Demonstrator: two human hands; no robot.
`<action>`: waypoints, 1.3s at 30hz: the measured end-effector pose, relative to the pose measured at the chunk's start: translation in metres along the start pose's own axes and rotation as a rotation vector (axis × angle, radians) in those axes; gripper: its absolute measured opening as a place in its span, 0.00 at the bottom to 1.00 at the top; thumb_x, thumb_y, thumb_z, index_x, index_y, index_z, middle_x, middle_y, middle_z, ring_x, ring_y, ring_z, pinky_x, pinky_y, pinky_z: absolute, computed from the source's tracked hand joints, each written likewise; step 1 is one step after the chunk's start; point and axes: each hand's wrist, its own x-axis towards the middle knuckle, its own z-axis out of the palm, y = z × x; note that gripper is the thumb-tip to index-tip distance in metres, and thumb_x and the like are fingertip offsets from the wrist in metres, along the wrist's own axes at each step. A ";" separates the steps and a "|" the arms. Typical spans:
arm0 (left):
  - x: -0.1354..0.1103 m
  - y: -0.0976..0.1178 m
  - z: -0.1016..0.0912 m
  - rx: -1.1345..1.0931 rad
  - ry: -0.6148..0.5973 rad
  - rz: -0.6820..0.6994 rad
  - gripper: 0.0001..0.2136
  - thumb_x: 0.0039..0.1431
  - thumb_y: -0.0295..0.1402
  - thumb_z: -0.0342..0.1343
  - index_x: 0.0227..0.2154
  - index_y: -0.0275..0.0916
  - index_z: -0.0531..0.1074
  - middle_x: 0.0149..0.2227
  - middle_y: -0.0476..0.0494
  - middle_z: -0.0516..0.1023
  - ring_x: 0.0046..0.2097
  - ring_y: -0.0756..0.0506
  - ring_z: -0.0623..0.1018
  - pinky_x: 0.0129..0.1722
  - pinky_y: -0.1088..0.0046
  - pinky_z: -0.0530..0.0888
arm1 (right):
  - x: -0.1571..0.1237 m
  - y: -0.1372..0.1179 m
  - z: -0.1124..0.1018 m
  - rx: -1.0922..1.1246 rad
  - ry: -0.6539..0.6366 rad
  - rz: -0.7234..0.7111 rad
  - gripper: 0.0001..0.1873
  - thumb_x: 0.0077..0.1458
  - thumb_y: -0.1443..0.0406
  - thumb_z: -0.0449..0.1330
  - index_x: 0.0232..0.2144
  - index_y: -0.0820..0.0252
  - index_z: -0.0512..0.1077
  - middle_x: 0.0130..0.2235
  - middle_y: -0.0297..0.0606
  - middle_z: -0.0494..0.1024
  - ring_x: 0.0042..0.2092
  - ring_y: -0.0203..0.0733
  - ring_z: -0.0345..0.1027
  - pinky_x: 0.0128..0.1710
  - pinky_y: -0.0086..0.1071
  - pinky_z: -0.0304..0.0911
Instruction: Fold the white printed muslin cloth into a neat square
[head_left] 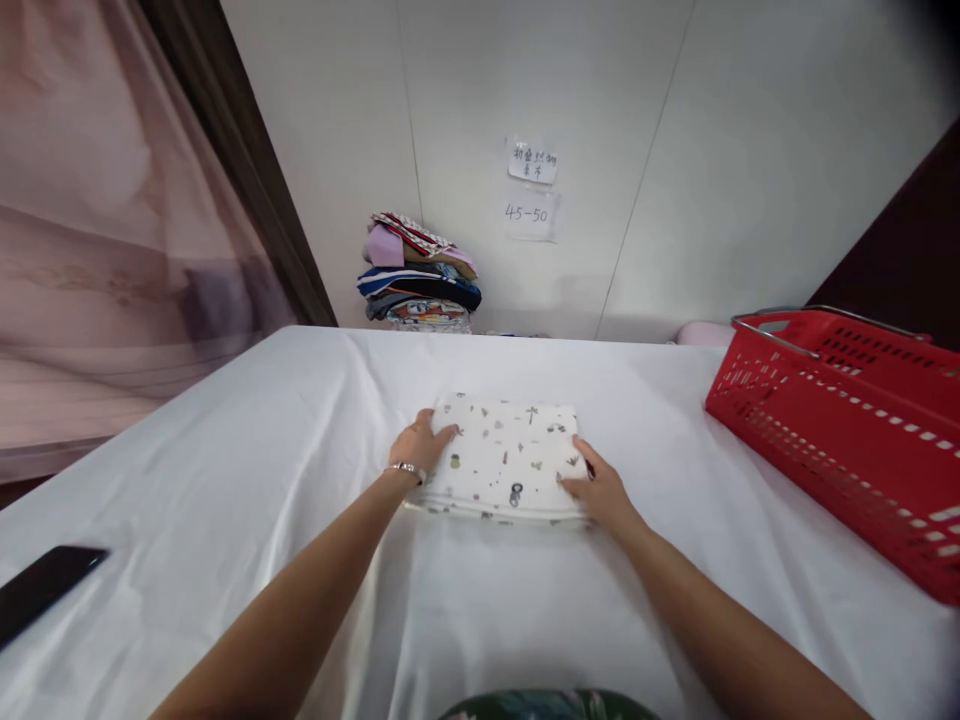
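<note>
A white cloth (510,455) with small printed figures lies folded into a flat rectangle on the white-covered table. At its left edge is my left hand (421,443), with the thumb on top and the other fingers along the side, partly hidden. My right hand (600,488) grips the right edge the same way, thumb over the printed face. The folded layers show along the cloth's near side. A silvery bracelet (409,470) circles my left wrist.
To the right stands a red plastic basket (840,420) with metal handles. A black phone (49,590) lies at the left. Beyond the far table edge, a stack of folded clothes (420,275) rests against the wall. Pink curtains (112,260) hang on the left.
</note>
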 end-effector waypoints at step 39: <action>-0.060 0.115 0.074 -0.155 0.043 0.831 0.07 0.56 0.31 0.50 0.36 0.39 0.70 0.33 0.46 0.73 0.38 0.47 0.71 0.39 0.71 0.67 | 0.000 -0.015 -0.035 0.347 -0.254 0.202 0.14 0.47 0.56 0.58 0.20 0.60 0.64 0.19 0.28 0.69 0.16 0.26 0.56 0.13 0.23 0.45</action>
